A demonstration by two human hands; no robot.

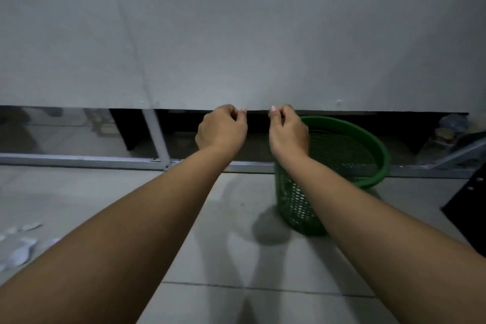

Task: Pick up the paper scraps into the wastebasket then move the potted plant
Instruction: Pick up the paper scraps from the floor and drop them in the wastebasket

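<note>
A green mesh wastebasket (297, 202) stands on the tiled floor, right of centre, against a metal rail. White paper scraps (23, 247) lie scattered on the floor at the far left. My left hand (222, 130) and my right hand (288, 131) are stretched out side by side in the air, level with the lower edge of a grey panel. Both have their fingers curled and pinched together, and I see nothing in either. My right hand is above the basket's near left rim. No potted plant is in view.
A large grey wall panel (236, 34) fills the upper half, with a dark gap beneath it. A metal frame rail (79, 159) runs along the floor. A black object (470, 208) sits at the right edge, with clutter (449, 129) behind it.
</note>
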